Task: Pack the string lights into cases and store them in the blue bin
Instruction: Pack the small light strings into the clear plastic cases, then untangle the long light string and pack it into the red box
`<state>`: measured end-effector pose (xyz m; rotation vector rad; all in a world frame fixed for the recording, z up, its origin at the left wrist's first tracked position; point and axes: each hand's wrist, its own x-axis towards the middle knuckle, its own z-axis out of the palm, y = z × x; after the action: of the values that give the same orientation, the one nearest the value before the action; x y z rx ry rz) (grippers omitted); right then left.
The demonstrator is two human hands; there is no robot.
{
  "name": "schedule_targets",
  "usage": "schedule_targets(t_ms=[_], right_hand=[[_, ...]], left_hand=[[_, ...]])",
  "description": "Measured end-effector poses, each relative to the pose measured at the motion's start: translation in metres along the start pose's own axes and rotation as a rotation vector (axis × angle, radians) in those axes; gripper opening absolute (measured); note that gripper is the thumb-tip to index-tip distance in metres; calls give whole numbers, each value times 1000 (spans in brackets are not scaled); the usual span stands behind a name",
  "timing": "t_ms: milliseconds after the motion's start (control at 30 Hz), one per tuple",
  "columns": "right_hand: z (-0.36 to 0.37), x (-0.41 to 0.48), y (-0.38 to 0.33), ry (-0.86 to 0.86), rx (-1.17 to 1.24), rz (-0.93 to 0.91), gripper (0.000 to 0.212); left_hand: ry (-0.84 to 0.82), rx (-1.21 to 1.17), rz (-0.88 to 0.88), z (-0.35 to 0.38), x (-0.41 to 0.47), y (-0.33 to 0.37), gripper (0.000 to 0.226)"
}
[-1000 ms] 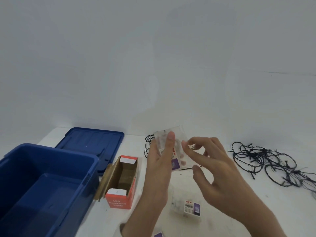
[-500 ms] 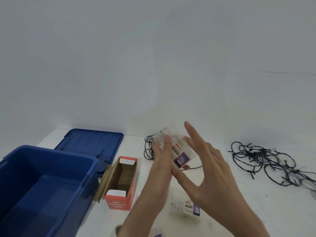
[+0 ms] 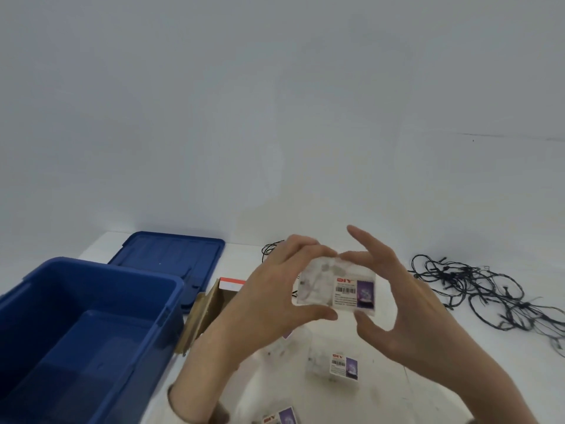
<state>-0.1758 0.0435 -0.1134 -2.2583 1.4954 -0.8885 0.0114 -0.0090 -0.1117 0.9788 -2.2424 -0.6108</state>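
Above the white table I hold a small clear plastic case (image 3: pixel 336 290) with a barcode label, lights visible inside. My left hand (image 3: pixel 269 298) grips its left end between thumb and fingers. My right hand (image 3: pixel 406 307) pinches its right end, index finger raised. The open blue bin (image 3: pixel 91 289) stands at the left, nothing visible inside. A black tangle of string lights (image 3: pixel 480 289) lies at the right. A second black string (image 3: pixel 270 249) peeks out behind my left hand.
The bin's blue lid (image 3: pixel 171 255) lies flat behind the bin. An open red and white cardboard box (image 3: pixel 211 304) lies beside the bin. Two more clear labelled cases (image 3: pixel 336 364) (image 3: pixel 281 419) lie on the table below my hands.
The case has turned from tilted to level with its label facing me. My left hand has closed around its left end and my right hand now pinches the right end.
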Motion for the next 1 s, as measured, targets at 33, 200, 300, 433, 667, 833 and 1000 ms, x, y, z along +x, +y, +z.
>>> schedule_targets(t_ms=[33, 200, 300, 433, 667, 833, 1000], right_hand=[[-1, 0, -1, 5, -6, -6, 95], [1, -4, -8, 52, 9, -39, 101], [8, -6, -13, 13, 11, -58, 100], [26, -5, -16, -83, 42, -67, 94], [91, -3, -20, -355, 95, -106, 82], [138, 3, -24, -517, 172, -80, 78], [165, 7, -30, -597, 214, -72, 76]], left_hand=[[22, 6, 7, -1, -2, 0, 62], [96, -50, -42, -3, -18, 0, 62], [66, -10, -94, -1, -31, 0, 62], [49, 158, -188, 0, -54, -10, 67], [-31, 257, -376, 16, -111, -35, 75], [-53, 213, -479, 22, -140, -52, 67], [-87, 222, -616, 25, -157, -70, 65]])
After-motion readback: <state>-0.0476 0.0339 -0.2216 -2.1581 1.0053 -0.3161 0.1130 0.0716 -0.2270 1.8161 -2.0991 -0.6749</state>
